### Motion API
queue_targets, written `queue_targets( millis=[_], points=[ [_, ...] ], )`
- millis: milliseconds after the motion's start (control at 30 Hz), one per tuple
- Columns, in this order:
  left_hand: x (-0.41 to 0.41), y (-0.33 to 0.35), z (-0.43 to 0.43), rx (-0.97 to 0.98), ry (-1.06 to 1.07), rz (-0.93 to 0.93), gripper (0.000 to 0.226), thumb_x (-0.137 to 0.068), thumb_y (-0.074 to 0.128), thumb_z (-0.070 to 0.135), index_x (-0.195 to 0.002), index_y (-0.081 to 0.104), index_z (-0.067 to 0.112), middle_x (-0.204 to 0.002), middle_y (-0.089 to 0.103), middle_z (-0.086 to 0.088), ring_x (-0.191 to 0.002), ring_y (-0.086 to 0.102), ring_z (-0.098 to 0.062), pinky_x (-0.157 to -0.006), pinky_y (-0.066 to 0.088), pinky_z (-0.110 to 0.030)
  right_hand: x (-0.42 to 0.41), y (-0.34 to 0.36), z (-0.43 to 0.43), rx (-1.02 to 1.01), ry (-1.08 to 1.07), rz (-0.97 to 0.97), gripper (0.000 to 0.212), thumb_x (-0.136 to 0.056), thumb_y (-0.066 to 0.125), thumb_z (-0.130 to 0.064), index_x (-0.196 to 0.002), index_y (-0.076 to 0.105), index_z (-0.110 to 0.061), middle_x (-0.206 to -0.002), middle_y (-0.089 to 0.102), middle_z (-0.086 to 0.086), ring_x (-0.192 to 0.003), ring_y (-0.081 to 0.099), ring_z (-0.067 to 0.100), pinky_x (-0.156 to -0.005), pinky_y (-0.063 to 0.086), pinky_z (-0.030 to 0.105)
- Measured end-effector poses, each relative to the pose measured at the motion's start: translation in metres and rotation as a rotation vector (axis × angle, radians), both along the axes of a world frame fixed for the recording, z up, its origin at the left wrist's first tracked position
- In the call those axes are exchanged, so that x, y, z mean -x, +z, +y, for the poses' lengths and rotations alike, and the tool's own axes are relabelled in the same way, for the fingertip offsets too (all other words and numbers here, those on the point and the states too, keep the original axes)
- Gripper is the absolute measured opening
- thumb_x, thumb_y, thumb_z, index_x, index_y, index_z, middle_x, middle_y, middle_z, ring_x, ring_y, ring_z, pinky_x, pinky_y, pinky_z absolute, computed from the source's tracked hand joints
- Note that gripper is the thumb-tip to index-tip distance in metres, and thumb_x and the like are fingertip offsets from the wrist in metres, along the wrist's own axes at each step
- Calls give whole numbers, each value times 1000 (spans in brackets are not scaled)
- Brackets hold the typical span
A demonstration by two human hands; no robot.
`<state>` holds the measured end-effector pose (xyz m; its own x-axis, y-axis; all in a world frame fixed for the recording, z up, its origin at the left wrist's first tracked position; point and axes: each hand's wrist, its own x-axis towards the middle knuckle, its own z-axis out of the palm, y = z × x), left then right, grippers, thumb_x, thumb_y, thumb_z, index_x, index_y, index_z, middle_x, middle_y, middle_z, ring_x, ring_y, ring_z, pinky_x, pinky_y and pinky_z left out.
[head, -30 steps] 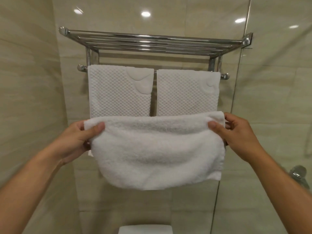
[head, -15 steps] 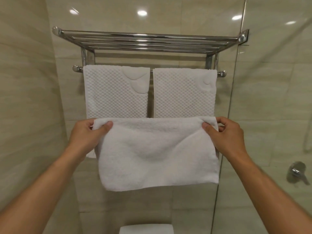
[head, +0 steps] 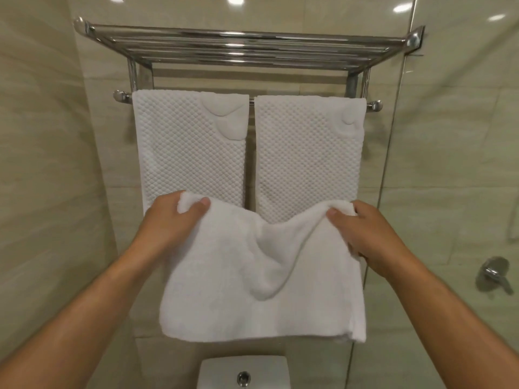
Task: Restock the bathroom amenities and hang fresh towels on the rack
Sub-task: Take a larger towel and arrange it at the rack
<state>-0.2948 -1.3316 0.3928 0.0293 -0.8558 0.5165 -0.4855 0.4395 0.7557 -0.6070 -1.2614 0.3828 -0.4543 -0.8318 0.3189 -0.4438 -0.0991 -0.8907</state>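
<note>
Both hands, L hand (head: 171,220) & R hand (head: 370,234), pinch top corners of fluffy white terry towel (head: 252,290), below chrome wall rack (head: 247,49).

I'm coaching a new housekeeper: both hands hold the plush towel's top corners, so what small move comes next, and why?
Probably draw the left hand and right hand apart: the plush towel sags between them along its top edge, and should be flat before reaching the rack.

Two towels hang side by side on the bar (head: 251,101) under the rack (head: 247,46), left towel (head: 188,147) and right towel (head: 306,158). In front, lower, the left hand (head: 171,220) and right hand (head: 368,234) hold a third towel (head: 252,290) by its upper corners, above the toilet tank (head: 244,372).
</note>
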Motion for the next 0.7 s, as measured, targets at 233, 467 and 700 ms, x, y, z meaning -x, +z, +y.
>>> queue_targets(
  millis=[233,467,700],
  points=[
    [-7,-9,-18,-7,100,16,22,-96,62,39,-104,73,22,-99,68,8,-102,61,-20,-87,43,-32,19,-21,-17,-34,-203,-11,38,-100,58,-32,-129,59,-6,-124,66,13,-105,63,30,-88,49,35],
    [3,-4,-14,43,173,-78,27,-99,53,45,-93,67,22,-88,61,13,-94,54,-17,-80,36,-30,6,-18,-5,-32,-310,263,37,-105,45,-42,-121,47,-8,-120,62,22,-104,60,39,-75,40,36],
    [-1,-6,-8,-383,101,169,51,-83,75,52,-102,61,7,-92,66,-3,-80,65,-21,-60,47,-28,15,-20,-6,-203,-165,-22,78,-68,83,-63,-111,65,-1,-100,70,9,-86,68,25,-63,50,29]
  ],
)
